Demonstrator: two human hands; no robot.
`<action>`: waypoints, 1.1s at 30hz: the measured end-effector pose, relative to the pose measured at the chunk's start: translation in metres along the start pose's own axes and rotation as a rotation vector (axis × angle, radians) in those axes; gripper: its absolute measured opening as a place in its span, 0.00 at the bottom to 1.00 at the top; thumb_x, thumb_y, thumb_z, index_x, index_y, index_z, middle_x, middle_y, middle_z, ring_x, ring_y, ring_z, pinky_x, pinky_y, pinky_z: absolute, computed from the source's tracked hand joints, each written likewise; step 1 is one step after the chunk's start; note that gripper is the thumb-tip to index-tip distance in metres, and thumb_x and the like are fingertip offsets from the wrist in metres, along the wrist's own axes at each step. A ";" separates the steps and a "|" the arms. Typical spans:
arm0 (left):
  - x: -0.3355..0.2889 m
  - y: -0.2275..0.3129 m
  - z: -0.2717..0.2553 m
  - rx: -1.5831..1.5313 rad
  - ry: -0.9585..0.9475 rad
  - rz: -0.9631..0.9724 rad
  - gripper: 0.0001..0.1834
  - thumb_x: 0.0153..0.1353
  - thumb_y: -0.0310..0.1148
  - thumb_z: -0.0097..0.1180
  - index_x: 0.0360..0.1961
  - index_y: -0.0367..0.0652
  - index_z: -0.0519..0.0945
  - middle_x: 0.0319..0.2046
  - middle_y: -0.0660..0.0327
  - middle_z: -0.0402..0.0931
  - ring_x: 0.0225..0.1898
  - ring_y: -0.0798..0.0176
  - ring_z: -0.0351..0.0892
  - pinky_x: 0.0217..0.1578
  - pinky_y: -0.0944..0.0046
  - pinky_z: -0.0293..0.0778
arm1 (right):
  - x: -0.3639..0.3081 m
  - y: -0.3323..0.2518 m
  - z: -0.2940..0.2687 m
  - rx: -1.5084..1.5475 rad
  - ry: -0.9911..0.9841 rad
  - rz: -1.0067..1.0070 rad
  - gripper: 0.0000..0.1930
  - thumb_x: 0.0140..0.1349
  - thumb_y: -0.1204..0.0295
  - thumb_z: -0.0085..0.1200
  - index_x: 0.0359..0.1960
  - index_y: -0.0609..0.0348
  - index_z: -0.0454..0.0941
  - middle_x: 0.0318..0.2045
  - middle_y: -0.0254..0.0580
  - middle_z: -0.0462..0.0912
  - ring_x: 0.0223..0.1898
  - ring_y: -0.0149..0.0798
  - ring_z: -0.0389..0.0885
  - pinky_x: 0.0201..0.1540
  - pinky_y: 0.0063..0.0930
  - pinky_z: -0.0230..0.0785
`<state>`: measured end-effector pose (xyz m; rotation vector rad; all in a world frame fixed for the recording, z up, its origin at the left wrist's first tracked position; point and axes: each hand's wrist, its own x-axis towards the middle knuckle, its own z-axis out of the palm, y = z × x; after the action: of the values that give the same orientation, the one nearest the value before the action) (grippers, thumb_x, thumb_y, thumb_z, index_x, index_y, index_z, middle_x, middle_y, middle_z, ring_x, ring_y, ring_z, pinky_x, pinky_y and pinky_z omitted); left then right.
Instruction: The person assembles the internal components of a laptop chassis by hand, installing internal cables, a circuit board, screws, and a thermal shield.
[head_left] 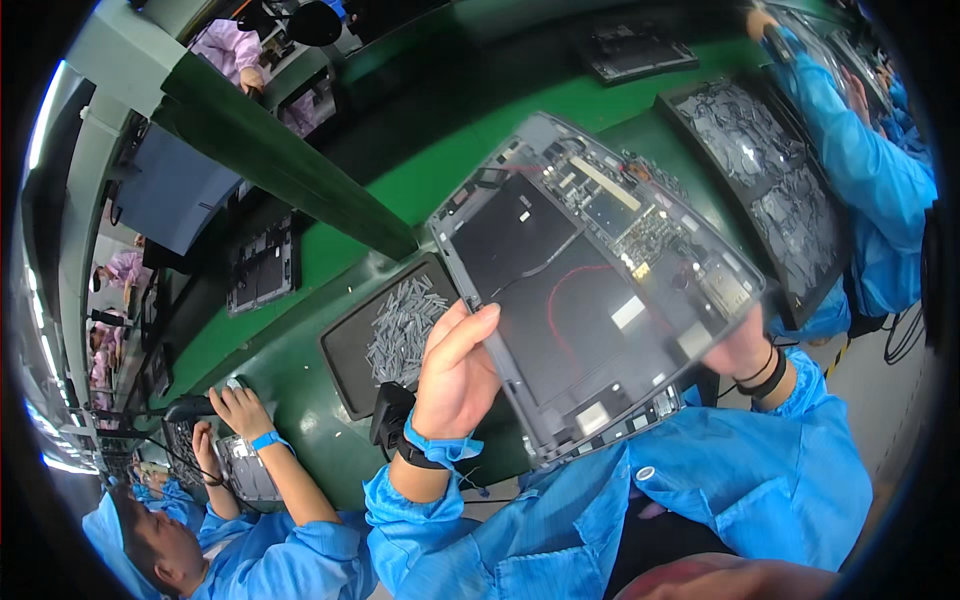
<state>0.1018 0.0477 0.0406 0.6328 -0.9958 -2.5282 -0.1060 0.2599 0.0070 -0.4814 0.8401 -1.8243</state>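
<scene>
Centrally held laptop base (545, 310): middle of the frame, tilted, open inside facing up, a circuit board (640, 235) along its upper right part and a thin red wire (552, 305) curving over its dark inside.
Left hand (460, 370): grasping the base's left edge, thumb over the rim.
Right hand (738, 350): grasping the base's lower right corner, its fingers mostly hidden behind it.
Grey parts: many small sticks piled in a dark tray (348, 355) left of the left hand, on the green surface (310, 410).
Right-hand tray (726, 205): black, upper right of the frame, filled with greyish, shiny pieces too jumbled to tell apart.
Other units: one dark device (264, 268) left of centre, another (640, 52) at the top.
Co-workers: a person in a blue cap (105, 530) at lower left, hands over the surface; a blue sleeve (850, 140) at upper right; a pink sleeve (228, 48) at upper left.
</scene>
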 end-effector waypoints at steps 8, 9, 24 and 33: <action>0.011 0.009 -0.021 0.066 -0.019 0.129 0.26 0.62 0.26 0.51 0.61 0.32 0.65 0.55 0.51 0.73 0.56 0.56 0.74 0.59 0.57 0.68 | 0.003 0.009 0.021 0.037 -0.225 0.047 0.48 0.61 0.43 0.51 0.72 0.61 0.43 0.69 0.49 0.57 0.70 0.46 0.57 0.70 0.46 0.50; 0.015 0.009 -0.021 0.065 0.011 0.178 0.26 0.62 0.26 0.51 0.61 0.31 0.64 0.55 0.51 0.73 0.56 0.56 0.74 0.60 0.56 0.68 | 0.005 0.013 0.026 0.064 -0.281 0.044 0.50 0.60 0.42 0.52 0.73 0.60 0.42 0.69 0.49 0.57 0.69 0.46 0.57 0.69 0.46 0.50; 0.050 -0.005 -0.019 0.181 -0.008 0.115 0.24 0.69 0.31 0.47 0.65 0.35 0.63 0.55 0.47 0.73 0.55 0.51 0.75 0.56 0.53 0.72 | 0.336 -0.014 -0.071 -0.341 0.159 0.095 0.14 0.71 0.64 0.42 0.51 0.58 0.71 0.46 0.41 0.80 0.43 0.42 0.80 0.47 0.43 0.72; -0.006 -0.019 -0.053 0.059 0.114 0.174 0.17 0.68 0.28 0.48 0.56 0.36 0.71 0.47 0.50 0.77 0.46 0.53 0.78 0.49 0.57 0.75 | 0.423 -0.064 -0.089 -1.989 -0.171 -0.402 0.18 0.56 0.62 0.48 0.35 0.65 0.83 0.38 0.62 0.82 0.43 0.57 0.82 0.49 0.45 0.72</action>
<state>0.1312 0.0347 -0.0055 0.6682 -1.0407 -2.2940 -0.3724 -0.0841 -0.0297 -2.0232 2.3365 -0.5642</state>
